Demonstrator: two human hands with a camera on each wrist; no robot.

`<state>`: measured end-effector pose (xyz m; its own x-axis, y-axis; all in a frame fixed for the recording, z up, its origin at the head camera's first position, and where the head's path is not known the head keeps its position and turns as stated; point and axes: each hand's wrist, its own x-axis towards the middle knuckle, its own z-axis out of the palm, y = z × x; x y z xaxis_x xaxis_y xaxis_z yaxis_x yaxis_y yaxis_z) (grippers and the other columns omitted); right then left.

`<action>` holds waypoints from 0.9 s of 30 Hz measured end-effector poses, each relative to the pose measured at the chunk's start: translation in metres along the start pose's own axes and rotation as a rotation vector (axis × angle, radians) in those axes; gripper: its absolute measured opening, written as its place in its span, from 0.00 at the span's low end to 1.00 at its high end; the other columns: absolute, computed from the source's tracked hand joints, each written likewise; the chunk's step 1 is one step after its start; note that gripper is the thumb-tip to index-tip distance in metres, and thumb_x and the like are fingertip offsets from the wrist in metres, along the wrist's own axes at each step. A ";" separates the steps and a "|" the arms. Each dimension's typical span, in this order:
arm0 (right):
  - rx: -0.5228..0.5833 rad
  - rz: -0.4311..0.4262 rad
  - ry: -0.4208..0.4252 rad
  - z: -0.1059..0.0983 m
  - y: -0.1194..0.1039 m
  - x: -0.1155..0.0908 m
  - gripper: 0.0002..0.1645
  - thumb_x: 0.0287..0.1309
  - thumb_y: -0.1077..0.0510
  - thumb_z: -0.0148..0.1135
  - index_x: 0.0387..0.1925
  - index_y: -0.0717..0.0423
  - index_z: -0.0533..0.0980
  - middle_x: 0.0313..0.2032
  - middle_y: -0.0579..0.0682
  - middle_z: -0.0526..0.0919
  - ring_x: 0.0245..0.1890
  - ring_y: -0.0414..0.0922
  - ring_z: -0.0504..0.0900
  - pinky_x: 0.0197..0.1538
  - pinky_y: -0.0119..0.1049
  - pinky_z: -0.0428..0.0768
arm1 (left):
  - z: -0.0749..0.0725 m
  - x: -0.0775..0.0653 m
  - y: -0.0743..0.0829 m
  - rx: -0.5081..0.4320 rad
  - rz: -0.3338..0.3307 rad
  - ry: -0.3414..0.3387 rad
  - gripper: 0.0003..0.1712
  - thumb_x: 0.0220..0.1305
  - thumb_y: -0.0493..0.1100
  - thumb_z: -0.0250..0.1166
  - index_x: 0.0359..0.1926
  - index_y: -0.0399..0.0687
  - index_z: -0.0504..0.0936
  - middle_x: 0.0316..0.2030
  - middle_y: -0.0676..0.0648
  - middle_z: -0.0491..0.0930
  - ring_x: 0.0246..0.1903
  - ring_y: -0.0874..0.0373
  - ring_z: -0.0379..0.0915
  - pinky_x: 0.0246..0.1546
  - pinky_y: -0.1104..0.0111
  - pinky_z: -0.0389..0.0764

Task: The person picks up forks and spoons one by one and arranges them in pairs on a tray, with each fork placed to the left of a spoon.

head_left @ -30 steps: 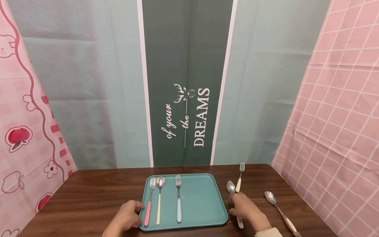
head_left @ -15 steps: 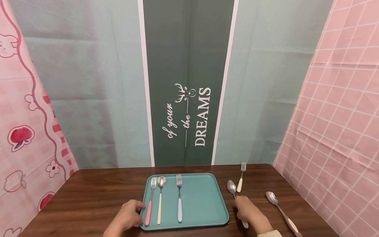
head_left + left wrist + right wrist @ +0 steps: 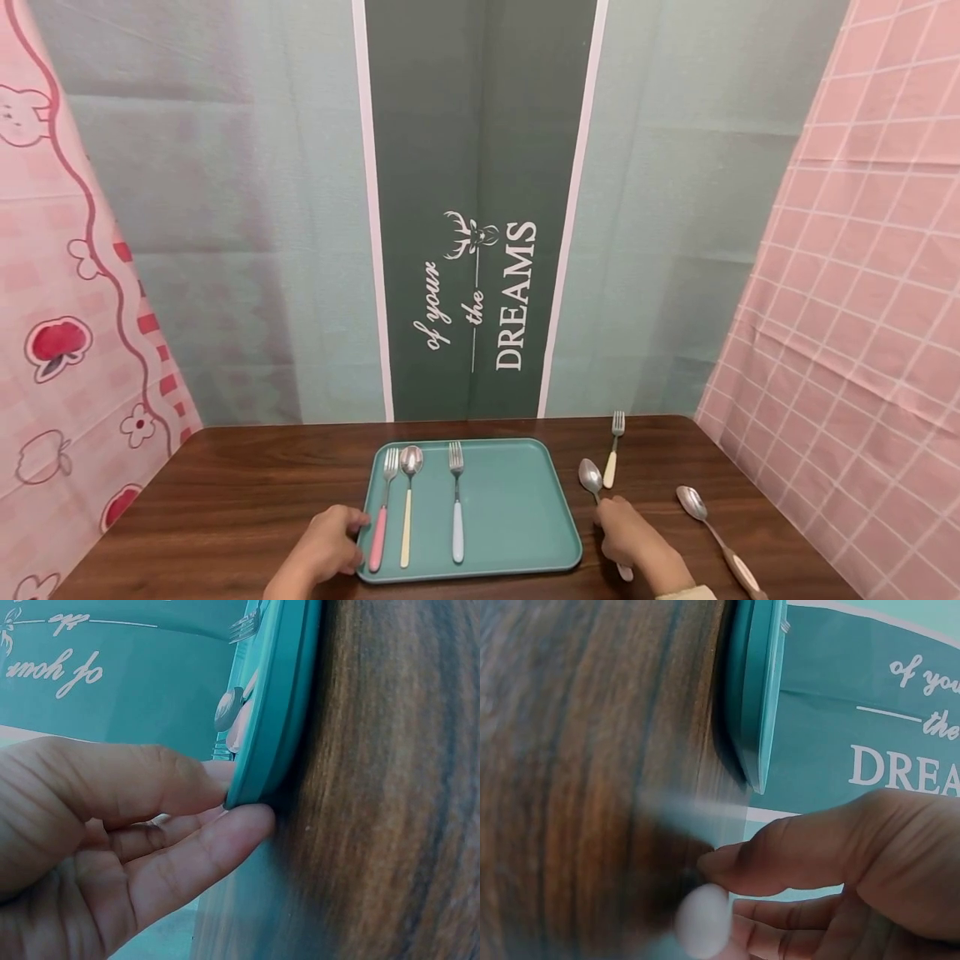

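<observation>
- Here, my left grip (image 3: 328, 542) pinches the teal tray (image 3: 513, 508) at its left rim, on the counter (image 3: 225, 492).
- My right grip (image 3: 633, 537) pinches a white-handled spoon (image 3: 590, 475), just beside the tray's right edge.
- On the tray, left to right, lie a pink-handled fork (image 3: 378, 537), a yellow-handled spoon (image 3: 406, 529) and a blue-handled fork (image 3: 458, 532).

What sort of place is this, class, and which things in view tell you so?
Probably a staged tabletop set-up rather than an ordinary dining room: printed cloths hang behind and to both sides of a wood-grain table, with cutlery lying on and beside a teal tray.
</observation>
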<state>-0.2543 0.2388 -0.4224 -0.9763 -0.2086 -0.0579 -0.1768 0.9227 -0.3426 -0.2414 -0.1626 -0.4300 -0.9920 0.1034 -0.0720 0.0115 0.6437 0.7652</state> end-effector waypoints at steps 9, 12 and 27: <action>0.014 -0.008 0.038 -0.001 0.003 -0.001 0.15 0.29 0.82 0.54 0.21 0.65 0.75 0.25 0.56 0.68 0.29 0.48 0.69 0.34 0.43 0.73 | 0.000 0.001 0.001 0.010 -0.009 -0.005 0.28 0.31 0.20 0.62 0.43 0.26 0.79 0.32 0.40 0.76 0.25 0.53 0.71 0.19 0.66 0.78; 0.031 -0.018 0.067 -0.005 0.002 -0.001 0.14 0.28 0.81 0.54 0.23 0.67 0.77 0.26 0.56 0.69 0.30 0.48 0.70 0.34 0.43 0.74 | 0.001 0.001 0.001 0.018 -0.015 -0.005 0.28 0.31 0.20 0.62 0.43 0.26 0.79 0.33 0.39 0.77 0.25 0.53 0.72 0.19 0.66 0.78; 0.055 -0.001 0.077 -0.015 -0.008 0.000 0.15 0.29 0.79 0.57 0.26 0.68 0.78 0.28 0.56 0.72 0.32 0.49 0.73 0.38 0.45 0.76 | 0.000 0.001 0.001 0.006 -0.010 -0.005 0.28 0.31 0.20 0.61 0.43 0.26 0.79 0.33 0.39 0.77 0.24 0.54 0.71 0.19 0.66 0.78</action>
<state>-0.2549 0.2363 -0.4053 -0.9832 -0.1820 0.0145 -0.1729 0.9029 -0.3935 -0.2418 -0.1619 -0.4299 -0.9915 0.1004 -0.0831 0.0019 0.6490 0.7608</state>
